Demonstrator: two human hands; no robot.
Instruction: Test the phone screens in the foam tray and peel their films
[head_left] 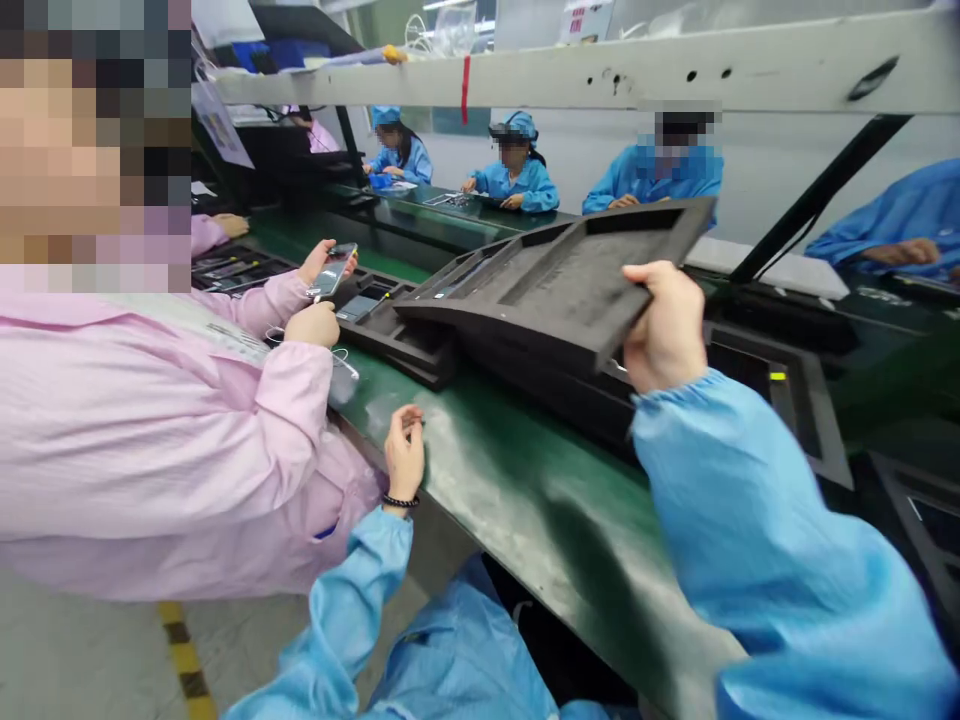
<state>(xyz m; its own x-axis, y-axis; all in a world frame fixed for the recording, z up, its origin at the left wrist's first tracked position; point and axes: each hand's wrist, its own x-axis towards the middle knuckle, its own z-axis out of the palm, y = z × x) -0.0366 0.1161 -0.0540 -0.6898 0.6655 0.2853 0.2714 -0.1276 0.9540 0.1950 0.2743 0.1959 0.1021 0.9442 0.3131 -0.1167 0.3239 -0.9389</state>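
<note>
Plainly, the right hand (664,325) grips a dark foam tray (555,275) by its near corner. The fingers are wrapped over the top edge and the thumb is tucked under it, so the grip is closed tight on the tray. The tray is held off the bench (510,490), tilted, with its far corner raised toward the workers in blue (517,175) on the other side. Its lower left end hangs just above a stack of similar trays (405,335) lying on the green surface.

The left hand (405,455) rests at the near edge of the bench, palm down, fingers curled inward with thumb and forefinger close together. Whether they pinch anything small cannot be told. A dark beaded band sits at that wrist.

Between the two hands the green surface is bare, a wide worn strip running along the near edge. To the right, more dark trays (795,400) lie flat on the bench under and beyond the right sleeve, crowding that side. A white rail (675,65) crosses overhead, and a black strut (817,200) slants down from it, just past the raised tray corner.

On the left a co-worker in a pink coat (150,420) leans in close and holds a phone (331,270) over the stack in one hand.
</note>
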